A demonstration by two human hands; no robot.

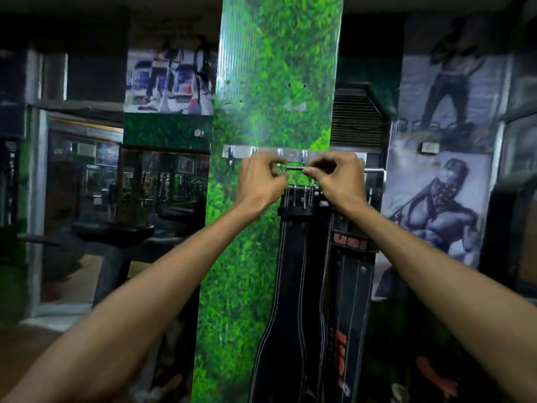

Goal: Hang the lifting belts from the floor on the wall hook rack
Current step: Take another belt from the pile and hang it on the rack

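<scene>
Green grass-print pillar [261,82] with hook rack [290,155] — left hand [261,181] and right hand [337,181] both pinching buckle [294,169] of black belt [293,271] just below the hooks.

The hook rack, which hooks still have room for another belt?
On the hook rack, the left end hook by the green pillar looks bare. The middle is crowded: both hands, left hand and right hand, grip a belt buckle there. Black belts hang below. The right end is hidden.
</scene>
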